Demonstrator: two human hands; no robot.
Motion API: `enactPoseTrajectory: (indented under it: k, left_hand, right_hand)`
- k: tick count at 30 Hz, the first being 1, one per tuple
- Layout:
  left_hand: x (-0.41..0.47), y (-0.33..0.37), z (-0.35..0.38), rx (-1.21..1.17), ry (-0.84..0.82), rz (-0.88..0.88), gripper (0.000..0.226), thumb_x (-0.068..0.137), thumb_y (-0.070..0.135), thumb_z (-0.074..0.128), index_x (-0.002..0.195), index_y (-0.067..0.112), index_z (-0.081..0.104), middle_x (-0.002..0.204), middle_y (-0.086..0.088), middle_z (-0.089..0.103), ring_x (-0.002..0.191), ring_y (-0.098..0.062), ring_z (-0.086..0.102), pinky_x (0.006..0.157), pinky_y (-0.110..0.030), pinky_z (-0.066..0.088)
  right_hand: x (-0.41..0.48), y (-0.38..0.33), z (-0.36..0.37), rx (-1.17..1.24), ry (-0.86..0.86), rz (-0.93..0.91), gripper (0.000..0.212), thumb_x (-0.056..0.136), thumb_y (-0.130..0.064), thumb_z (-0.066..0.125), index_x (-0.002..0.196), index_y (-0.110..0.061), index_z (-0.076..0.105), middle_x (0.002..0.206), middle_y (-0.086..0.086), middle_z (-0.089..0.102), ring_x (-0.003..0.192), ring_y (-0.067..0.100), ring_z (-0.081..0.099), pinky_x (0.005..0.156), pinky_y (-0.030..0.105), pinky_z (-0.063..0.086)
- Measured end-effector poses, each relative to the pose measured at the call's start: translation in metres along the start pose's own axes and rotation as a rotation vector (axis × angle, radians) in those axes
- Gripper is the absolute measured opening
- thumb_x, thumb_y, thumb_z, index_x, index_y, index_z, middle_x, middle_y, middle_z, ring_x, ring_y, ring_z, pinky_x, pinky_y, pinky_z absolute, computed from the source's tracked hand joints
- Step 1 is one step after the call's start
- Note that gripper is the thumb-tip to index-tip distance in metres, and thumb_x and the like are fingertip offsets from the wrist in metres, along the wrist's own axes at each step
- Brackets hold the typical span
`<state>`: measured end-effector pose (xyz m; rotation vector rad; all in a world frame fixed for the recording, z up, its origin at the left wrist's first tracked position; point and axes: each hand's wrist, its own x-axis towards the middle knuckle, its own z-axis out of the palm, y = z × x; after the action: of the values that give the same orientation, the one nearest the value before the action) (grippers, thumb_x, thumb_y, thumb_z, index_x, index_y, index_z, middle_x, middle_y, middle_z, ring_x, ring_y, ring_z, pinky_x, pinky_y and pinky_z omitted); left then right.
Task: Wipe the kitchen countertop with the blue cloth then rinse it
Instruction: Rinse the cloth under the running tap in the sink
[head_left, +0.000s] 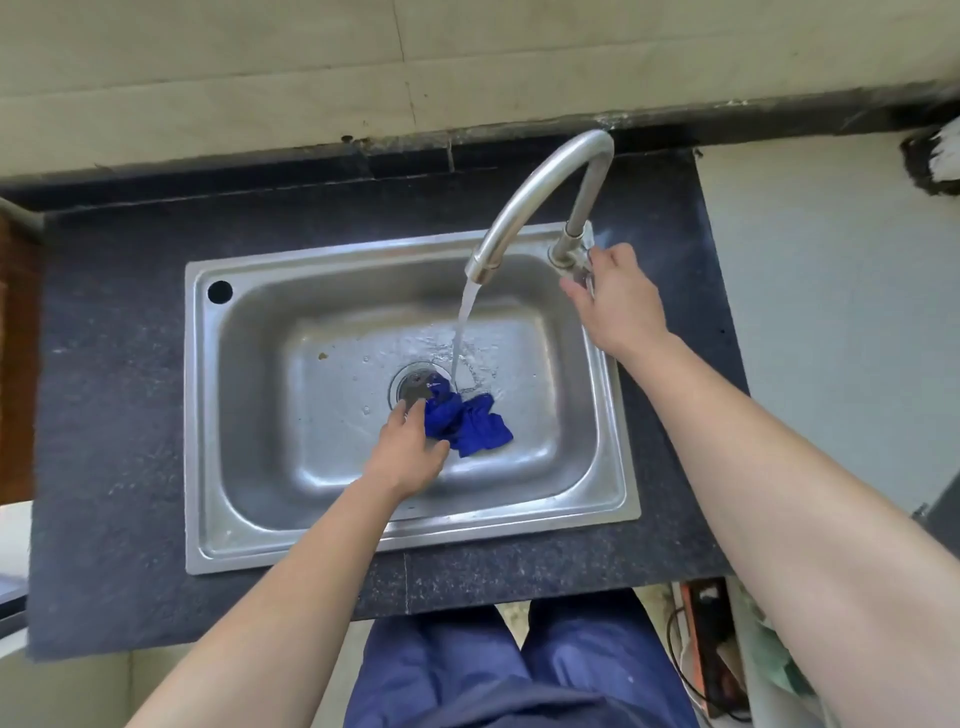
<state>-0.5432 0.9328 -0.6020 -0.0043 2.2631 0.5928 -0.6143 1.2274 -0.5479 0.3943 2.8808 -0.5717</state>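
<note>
The blue cloth lies bunched on the floor of the steel sink, just right of the drain. My left hand is down in the basin and grips the cloth's left end. Water runs from the curved tap spout and lands beside the cloth near the drain. My right hand is at the tap's base, fingers curled around the tap handle, which is mostly hidden by the hand.
Dark speckled countertop surrounds the sink. A tiled wall runs along the back. A round hole sits in the sink's far left corner. An orange power strip with cables lies on the floor at lower right.
</note>
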Motion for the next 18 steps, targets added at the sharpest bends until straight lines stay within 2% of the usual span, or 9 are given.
enactPoseTrajectory:
  k: [2, 5, 9, 11, 14, 16, 18]
  left_hand:
    - [0.000, 0.005, 0.002, 0.006, -0.005, 0.007, 0.073, 0.097, 0.030, 0.054, 0.156, 0.008, 0.017, 0.163, -0.017, 0.012, 0.152, -0.026, 0.009, 0.119, -0.034, 0.017]
    - [0.004, 0.009, 0.002, 0.007, 0.002, 0.024, 0.072, 0.097, 0.028, 0.053, 0.156, 0.006, 0.017, 0.163, -0.017, 0.012, 0.152, -0.025, 0.007, 0.120, -0.032, 0.014]
    - [0.011, 0.009, -0.001, 0.014, 0.013, 0.037, 0.070, 0.097, 0.028, 0.053, 0.155, 0.006, 0.019, 0.162, -0.017, 0.016, 0.152, -0.026, 0.009, 0.121, -0.034, 0.018]
    - [0.013, 0.008, -0.001, 0.015, 0.014, 0.039, 0.070, 0.097, 0.028, 0.053, 0.155, 0.006, 0.020, 0.162, -0.017, 0.017, 0.152, -0.026, 0.011, 0.121, -0.035, 0.020]
    - [0.019, 0.003, 0.001, 0.015, 0.005, 0.042, 0.069, 0.097, 0.028, 0.053, 0.155, 0.006, 0.021, 0.161, -0.017, 0.018, 0.151, -0.026, 0.012, 0.121, -0.034, 0.018]
    - [0.027, -0.003, 0.006, 0.014, 0.003, 0.033, 0.068, 0.097, 0.027, 0.053, 0.155, 0.007, 0.022, 0.162, -0.016, 0.017, 0.151, -0.027, 0.012, 0.120, -0.034, 0.019]
    - [0.036, -0.011, 0.012, 0.038, 0.007, 0.030, 0.069, 0.097, 0.024, 0.053, 0.156, 0.010, 0.019, 0.164, -0.015, 0.012, 0.151, -0.029, 0.013, 0.120, -0.038, 0.021]
  right_hand:
    - [0.001, -0.001, 0.001, 0.053, 0.047, 0.039, 0.046, 0.105, -0.043, 0.041, 0.130, -0.007, 0.055, 0.125, 0.015, 0.049, 0.103, 0.038, 0.056, 0.083, 0.041, 0.045]
    - [0.012, -0.003, -0.008, 0.106, 0.033, 0.153, 0.050, 0.107, -0.043, 0.029, 0.130, -0.011, 0.060, 0.126, 0.020, 0.055, 0.114, 0.040, 0.054, 0.091, 0.042, 0.043]
    - [0.014, -0.014, -0.010, 0.200, 0.088, 0.281, 0.046, 0.107, -0.039, 0.033, 0.134, -0.011, 0.057, 0.132, 0.017, 0.055, 0.120, 0.035, 0.053, 0.094, 0.039, 0.040]
    - [0.006, -0.022, 0.003, 0.340, 0.167, 0.347, 0.046, 0.106, -0.036, 0.040, 0.146, -0.012, 0.043, 0.138, 0.015, 0.048, 0.120, 0.034, 0.054, 0.095, 0.038, 0.041]
    - [-0.025, -0.039, 0.039, 0.417, 0.228, 0.413, 0.074, 0.100, -0.031, 0.054, 0.157, -0.014, 0.010, 0.139, 0.014, 0.034, 0.109, 0.036, 0.059, 0.090, 0.040, 0.046]
    - [-0.052, -0.046, 0.073, 0.287, 0.128, 0.283, 0.084, 0.095, -0.027, 0.059, 0.158, -0.015, 0.005, 0.135, 0.015, 0.034, 0.099, 0.032, 0.059, 0.082, 0.038, 0.049]
    - [-0.073, -0.046, 0.112, 0.127, -0.137, 0.096, 0.079, 0.094, -0.026, 0.058, 0.157, -0.016, 0.011, 0.136, 0.014, 0.034, 0.106, 0.030, 0.055, 0.086, 0.040, 0.049]
